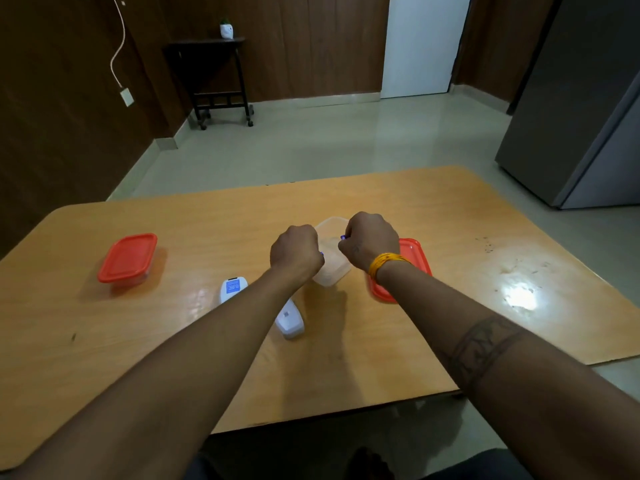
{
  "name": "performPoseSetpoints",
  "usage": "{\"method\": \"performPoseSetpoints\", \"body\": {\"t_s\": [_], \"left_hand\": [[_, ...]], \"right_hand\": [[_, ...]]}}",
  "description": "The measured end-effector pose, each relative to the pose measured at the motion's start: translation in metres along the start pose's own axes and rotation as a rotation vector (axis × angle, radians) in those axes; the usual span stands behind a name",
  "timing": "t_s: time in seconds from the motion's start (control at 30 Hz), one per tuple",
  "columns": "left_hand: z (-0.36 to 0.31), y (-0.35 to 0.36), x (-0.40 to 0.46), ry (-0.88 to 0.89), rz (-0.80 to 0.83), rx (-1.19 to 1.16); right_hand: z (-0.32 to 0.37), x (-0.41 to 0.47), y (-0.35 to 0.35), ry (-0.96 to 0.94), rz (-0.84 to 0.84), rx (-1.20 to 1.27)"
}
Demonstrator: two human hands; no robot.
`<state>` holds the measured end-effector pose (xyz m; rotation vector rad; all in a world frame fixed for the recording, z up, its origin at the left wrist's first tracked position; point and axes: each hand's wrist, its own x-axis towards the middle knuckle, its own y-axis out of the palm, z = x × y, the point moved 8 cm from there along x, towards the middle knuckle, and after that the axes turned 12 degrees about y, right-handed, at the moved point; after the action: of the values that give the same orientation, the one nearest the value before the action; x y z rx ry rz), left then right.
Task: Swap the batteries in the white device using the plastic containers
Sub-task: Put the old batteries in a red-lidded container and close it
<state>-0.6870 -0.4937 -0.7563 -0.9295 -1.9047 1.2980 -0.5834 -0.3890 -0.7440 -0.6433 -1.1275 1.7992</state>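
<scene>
Both hands hover over an open clear plastic container [330,268] in the middle of the wooden table [450,216]. My left hand [296,249] is closed, with a sliver of purple showing at its thumb side. My right hand [372,239] is closed on a small purple-tipped battery [343,237] that pokes out toward the left. The white device [289,318] lies below my left forearm, and its white cover with a blue label [232,287] lies just left of the arm. A red lid [414,261] rests under my right wrist.
A second clear container with a red lid [127,258] stands shut at the table's left. Glare and dark specks mark the table's right side. Beyond the table are tiled floor, a dark side table [214,74] and a grey cabinet [581,116].
</scene>
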Motion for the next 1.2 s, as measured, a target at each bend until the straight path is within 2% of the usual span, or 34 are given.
{"method": "performPoseSetpoints", "body": {"t_s": [0.2,0.37,0.43,0.53,0.63,0.73,0.83,0.93,1.2], "left_hand": [[-0.006,0.008,0.005,-0.028,0.052,0.194],[-0.008,0.007,0.003,0.018,0.023,0.102],[-0.009,0.003,-0.001,0.029,-0.043,-0.003],[-0.025,-0.009,-0.022,0.1,-0.264,-0.247],[-0.05,-0.007,-0.055,0.172,-0.42,-0.408],[-0.077,0.023,-0.076,0.232,-0.312,-0.505],[-0.102,0.057,-0.082,0.271,-0.118,-0.44],[-0.107,0.081,-0.078,0.173,0.002,-0.399],[-0.104,0.086,-0.066,0.067,-0.023,-0.432]], "right_hand": [[0.004,-0.001,0.019,-0.029,0.049,-0.141],[-0.003,-0.005,0.014,-0.014,0.007,-0.067],[-0.007,-0.011,0.002,-0.018,-0.059,-0.01],[-0.02,-0.027,-0.022,-0.042,-0.181,0.061],[-0.054,-0.041,-0.034,0.035,-0.241,0.116],[-0.093,-0.048,-0.03,0.142,-0.253,0.099],[-0.13,-0.051,-0.035,0.273,-0.249,0.096],[-0.156,-0.051,-0.033,0.375,-0.183,0.161],[-0.168,-0.052,-0.03,0.521,-0.07,0.375]]}}
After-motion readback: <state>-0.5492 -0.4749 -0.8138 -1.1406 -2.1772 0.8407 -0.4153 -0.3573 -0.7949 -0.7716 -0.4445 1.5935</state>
